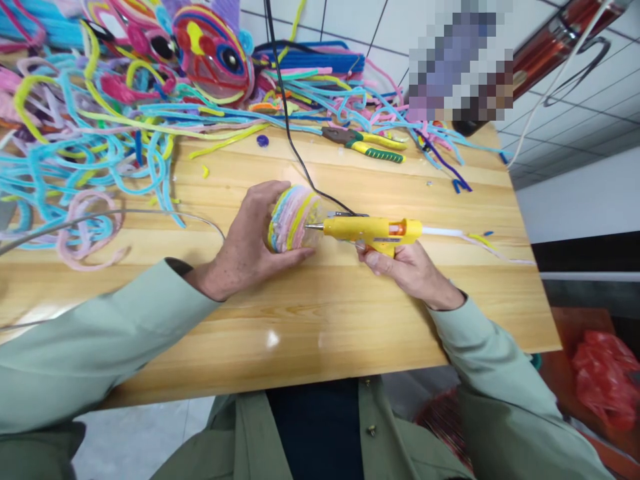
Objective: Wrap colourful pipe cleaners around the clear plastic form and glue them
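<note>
My left hand (253,237) is wrapped round a rounded clear plastic piece (289,220) covered with pastel pipe cleaner in bands of blue, pink, lilac and yellow. Its right side is still see-through. In my right hand (407,270) is a yellow hot glue gun (373,229), gripped by the handle. The metal nozzle points left and meets, or nearly meets, the edge of the pipe-cleaner bands. A white glue stick (443,231) sticks out of the gun's back end. My fingers partly hide the far left of the banded piece.
Tangled pipe cleaners (115,153) cover the left and back of the wooden table (300,320). Pliers (365,143) with green-yellow handles lie behind the glue gun. A black cord (287,120) runs down to the gun. A decorated round face (215,57) stands at the back.
</note>
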Tool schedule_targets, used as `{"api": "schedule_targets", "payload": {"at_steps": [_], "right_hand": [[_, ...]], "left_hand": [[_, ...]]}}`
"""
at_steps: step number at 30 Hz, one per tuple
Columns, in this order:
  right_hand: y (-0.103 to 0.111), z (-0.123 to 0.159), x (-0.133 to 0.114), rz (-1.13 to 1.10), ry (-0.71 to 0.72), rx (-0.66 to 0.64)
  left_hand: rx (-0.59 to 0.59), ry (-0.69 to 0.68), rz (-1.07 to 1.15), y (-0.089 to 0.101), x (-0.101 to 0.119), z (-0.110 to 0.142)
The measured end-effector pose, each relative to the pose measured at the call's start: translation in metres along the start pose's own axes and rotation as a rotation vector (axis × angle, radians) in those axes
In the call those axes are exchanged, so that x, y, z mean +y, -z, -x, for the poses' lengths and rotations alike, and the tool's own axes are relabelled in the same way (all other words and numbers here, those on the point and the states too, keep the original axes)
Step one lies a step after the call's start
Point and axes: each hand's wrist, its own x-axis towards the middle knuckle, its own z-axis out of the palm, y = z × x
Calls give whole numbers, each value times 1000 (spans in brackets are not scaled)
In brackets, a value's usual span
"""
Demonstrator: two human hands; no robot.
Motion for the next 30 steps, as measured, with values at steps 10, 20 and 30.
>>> {"api": "schedule_targets", "payload": {"at_steps": [10, 20, 30], "right_hand": [[-2, 0, -2, 2, 9, 26], [1, 0, 0, 62, 23, 18], [3, 2, 0, 78, -25, -7]], "left_hand": [[-15, 5, -16, 1, 0, 0], [-19, 14, 3, 0, 0, 1], [-1, -15, 24, -2, 1, -1]]}}
